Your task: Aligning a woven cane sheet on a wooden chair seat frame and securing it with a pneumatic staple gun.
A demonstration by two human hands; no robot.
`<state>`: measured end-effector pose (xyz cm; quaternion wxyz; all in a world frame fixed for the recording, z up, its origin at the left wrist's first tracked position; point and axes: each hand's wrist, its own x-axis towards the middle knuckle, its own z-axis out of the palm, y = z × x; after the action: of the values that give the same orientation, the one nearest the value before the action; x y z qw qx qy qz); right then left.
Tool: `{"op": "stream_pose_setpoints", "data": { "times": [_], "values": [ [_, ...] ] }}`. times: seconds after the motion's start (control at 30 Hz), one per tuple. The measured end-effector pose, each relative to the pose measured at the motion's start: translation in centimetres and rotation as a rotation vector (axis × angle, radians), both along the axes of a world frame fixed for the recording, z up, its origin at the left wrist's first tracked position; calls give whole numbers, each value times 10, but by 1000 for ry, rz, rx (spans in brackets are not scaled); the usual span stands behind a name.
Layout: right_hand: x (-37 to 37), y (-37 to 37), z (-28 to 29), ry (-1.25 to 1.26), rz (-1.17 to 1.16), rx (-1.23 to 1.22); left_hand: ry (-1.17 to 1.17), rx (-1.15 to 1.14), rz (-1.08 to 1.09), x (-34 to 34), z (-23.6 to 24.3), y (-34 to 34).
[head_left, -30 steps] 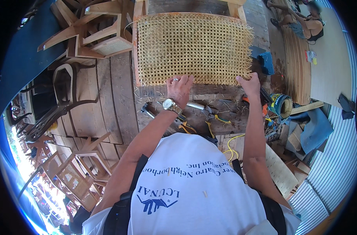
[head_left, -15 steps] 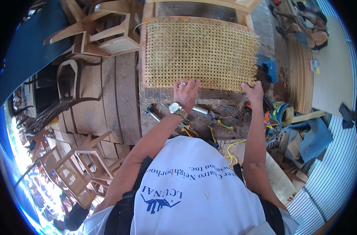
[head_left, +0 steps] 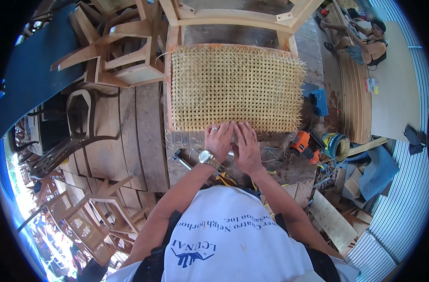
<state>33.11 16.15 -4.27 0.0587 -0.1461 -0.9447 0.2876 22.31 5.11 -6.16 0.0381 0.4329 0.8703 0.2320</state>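
A sheet of woven cane webbing (head_left: 235,87) covers part of a wooden chair frame (head_left: 224,18) in front of me; loose cane ends stick out along its right edge. At the middle of its near edge, my left hand (head_left: 218,142), with a metal watch on the wrist, has its fingers closed on the webbing. Right beside it, my right hand (head_left: 246,146) grips the same edge, fingers bent over it. The thumbs are close together, and what lies under the fingertips is hidden. Between hands and body lie a hammer (head_left: 180,158) and yellow-handled pliers (head_left: 226,179).
To the right are an orange power drill (head_left: 305,144), a blue case (head_left: 320,102) and a round container (head_left: 336,145). Wooden chair frames (head_left: 130,49) stand at the left, with a dark carved chair (head_left: 80,117) nearer. Another person (head_left: 365,47) sits at the far right.
My right hand has moved left from the webbing's near right corner to beside my left hand. The webbing and frame appear lower in view, and the drill now shows fully.
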Motion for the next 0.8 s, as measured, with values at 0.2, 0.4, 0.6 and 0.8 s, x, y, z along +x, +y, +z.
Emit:
{"op": "stream_pose_setpoints", "data": {
  "times": [0.2, 0.4, 0.6, 0.8],
  "values": [
    [3, -5, -2, -123, 53, 96, -244, -160, -166, -40, 36, 9],
    [3, -18, -6, -215, 56, 105, -15, -34, -156, -87, 65, 101],
    [2, -17, -9, -208, 56, 63, -65, -193, -132, -99, 1, 128],
    [5, -17, -7, -208, 61, 49, -95, -141, -111, -99, 1, 129]
  ]
}}
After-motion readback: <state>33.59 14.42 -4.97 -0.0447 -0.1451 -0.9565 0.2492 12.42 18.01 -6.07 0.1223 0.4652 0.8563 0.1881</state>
